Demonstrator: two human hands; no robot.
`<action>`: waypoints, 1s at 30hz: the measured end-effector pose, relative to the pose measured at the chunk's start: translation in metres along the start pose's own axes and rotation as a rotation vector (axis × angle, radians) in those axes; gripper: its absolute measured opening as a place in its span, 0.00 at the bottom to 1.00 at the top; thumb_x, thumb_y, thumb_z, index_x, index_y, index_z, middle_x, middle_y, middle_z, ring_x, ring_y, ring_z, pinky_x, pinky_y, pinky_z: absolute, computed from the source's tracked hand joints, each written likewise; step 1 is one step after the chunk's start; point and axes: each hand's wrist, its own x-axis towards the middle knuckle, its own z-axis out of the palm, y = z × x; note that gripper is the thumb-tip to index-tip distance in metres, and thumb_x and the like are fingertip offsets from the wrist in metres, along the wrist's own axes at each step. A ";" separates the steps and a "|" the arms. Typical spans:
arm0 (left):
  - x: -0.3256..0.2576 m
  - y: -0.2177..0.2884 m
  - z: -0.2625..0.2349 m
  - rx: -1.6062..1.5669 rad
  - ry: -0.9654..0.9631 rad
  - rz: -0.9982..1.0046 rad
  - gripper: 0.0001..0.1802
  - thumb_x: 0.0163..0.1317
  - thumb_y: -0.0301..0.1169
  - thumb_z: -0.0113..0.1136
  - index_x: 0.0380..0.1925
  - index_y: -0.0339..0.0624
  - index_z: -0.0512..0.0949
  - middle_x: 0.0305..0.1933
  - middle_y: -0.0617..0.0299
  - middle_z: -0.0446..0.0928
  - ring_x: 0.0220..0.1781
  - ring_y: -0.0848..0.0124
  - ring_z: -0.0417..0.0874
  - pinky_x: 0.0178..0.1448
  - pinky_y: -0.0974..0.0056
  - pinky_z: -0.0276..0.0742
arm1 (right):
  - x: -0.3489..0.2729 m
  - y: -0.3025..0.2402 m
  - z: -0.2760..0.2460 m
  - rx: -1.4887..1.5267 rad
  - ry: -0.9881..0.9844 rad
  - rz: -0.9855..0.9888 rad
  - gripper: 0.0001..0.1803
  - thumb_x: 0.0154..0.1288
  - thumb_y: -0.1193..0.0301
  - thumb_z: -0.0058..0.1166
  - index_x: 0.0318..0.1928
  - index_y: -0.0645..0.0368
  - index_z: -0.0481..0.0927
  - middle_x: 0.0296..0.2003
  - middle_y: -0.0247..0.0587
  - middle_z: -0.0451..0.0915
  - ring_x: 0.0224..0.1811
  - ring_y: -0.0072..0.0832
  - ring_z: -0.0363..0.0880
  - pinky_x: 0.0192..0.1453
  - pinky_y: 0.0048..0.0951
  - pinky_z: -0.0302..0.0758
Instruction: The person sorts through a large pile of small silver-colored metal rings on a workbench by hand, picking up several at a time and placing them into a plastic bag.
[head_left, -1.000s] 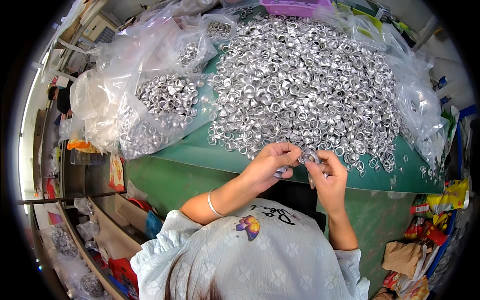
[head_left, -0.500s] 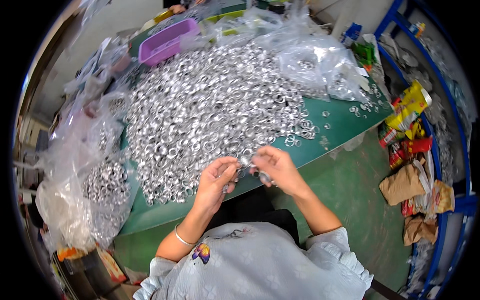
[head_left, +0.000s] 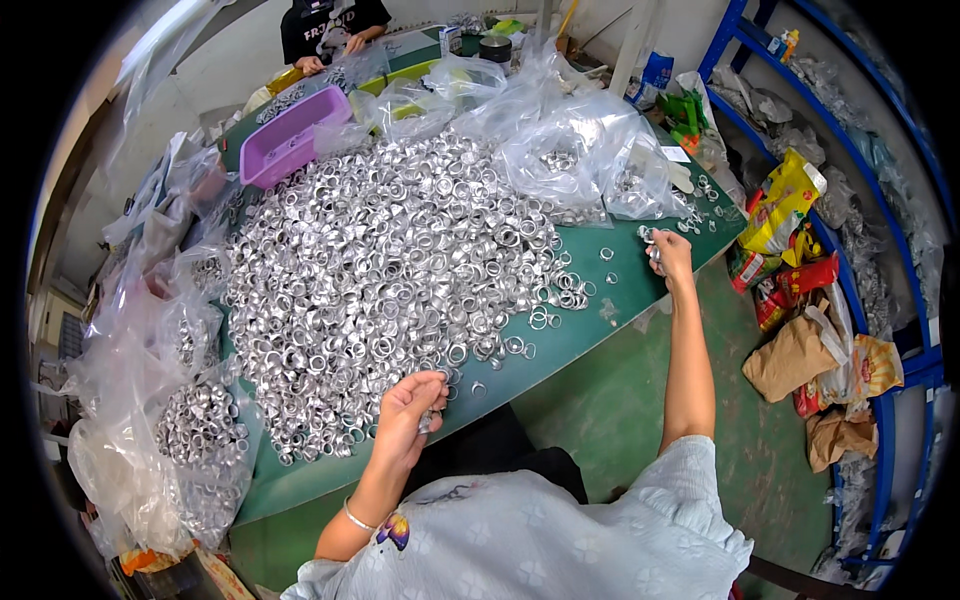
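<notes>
A broad heap of silver metal rings [head_left: 380, 270] covers much of the green table [head_left: 550, 345]. At the heap's near edge, my left hand [head_left: 408, 415] is closed around several rings, some showing below its fingers. My right hand [head_left: 672, 255] is stretched out to the table's right edge. Its fingers are closed on silver rings, one showing at the fingertips. Just beyond it lies a small scatter of rings [head_left: 712, 195], apart from the main heap. How many rings each hand holds is hidden.
Clear plastic bags [head_left: 560, 160] and a purple basin [head_left: 290, 135] stand behind the heap. At left, another bag holds rings [head_left: 200, 425]. A co-worker [head_left: 335, 30] sits at the far end. Blue shelving [head_left: 880, 250] and snack packets [head_left: 785, 205] flank the right side.
My hands were together at the heap's near edge; my right hand has since moved far right and away, over the table's right edge. The view has shifted, bringing the co-worker more into sight.
</notes>
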 end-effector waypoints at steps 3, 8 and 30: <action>0.000 0.003 0.002 0.002 0.003 0.001 0.06 0.61 0.25 0.53 0.38 0.37 0.74 0.30 0.63 0.73 0.26 0.80 0.69 0.21 0.78 0.62 | 0.016 0.005 -0.006 -0.099 0.030 0.015 0.12 0.64 0.67 0.51 0.29 0.62 0.71 0.17 0.39 0.74 0.08 0.20 0.65 0.09 0.20 0.56; -0.002 0.000 -0.008 -0.060 0.001 -0.007 0.07 0.63 0.27 0.52 0.39 0.37 0.75 0.29 0.64 0.74 0.27 0.79 0.71 0.22 0.78 0.62 | 0.008 0.004 -0.005 -0.236 0.339 -0.094 0.10 0.62 0.68 0.53 0.32 0.64 0.73 0.16 0.39 0.75 0.09 0.22 0.67 0.09 0.23 0.59; -0.027 -0.004 -0.037 -0.206 0.088 -0.038 0.08 0.64 0.30 0.50 0.39 0.38 0.74 0.23 0.69 0.64 0.22 0.80 0.63 0.20 0.76 0.56 | -0.051 -0.009 0.031 0.219 0.106 -0.171 0.16 0.65 0.57 0.51 0.35 0.59 0.77 0.21 0.32 0.71 0.11 0.14 0.59 0.12 0.15 0.52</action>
